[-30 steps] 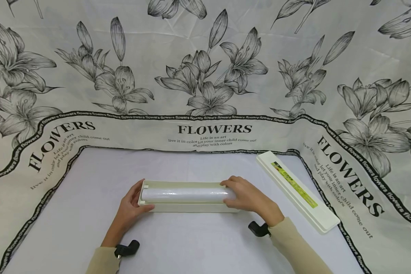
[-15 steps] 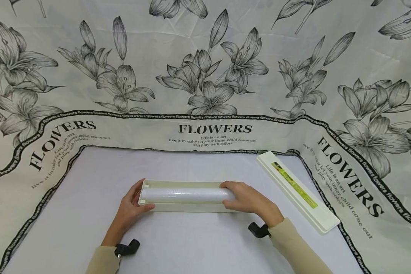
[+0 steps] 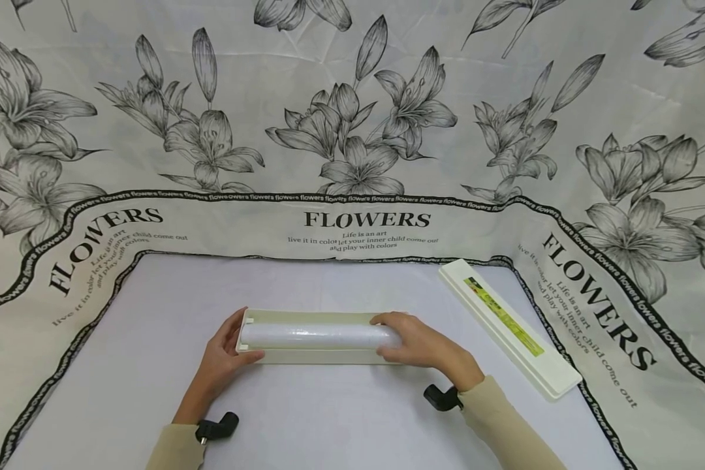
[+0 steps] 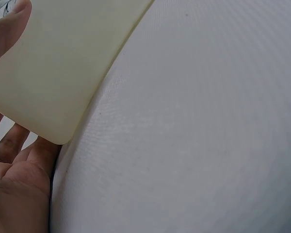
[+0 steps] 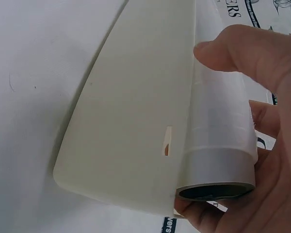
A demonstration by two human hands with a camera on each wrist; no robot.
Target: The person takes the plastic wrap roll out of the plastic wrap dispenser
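Note:
A pale cream dispenser box (image 3: 329, 357) lies across the white table, its top uncovered, with a roll of cling film (image 3: 329, 334) along it. My left hand (image 3: 229, 343) holds the box's left end, thumb on the front wall and fingers behind. Over the right end, my right hand (image 3: 417, 339) grips the roll, its thumb at the front rim. In the right wrist view the roll's open core end (image 5: 216, 191) shows beside the box wall (image 5: 126, 97), with fingers behind it. The left wrist view shows the thumb (image 4: 12, 26) on the box side.
A long cream lid (image 3: 508, 329) with a yellow-green label lies slanted at the right of the table. Flower-printed cloth (image 3: 358, 228) rises behind and at both sides of the white tabletop (image 3: 329, 418).
My right hand has shifted slightly left along the roll, and its fingers have settled lower around the roll's right end. The left hand, box and lid stay in place.

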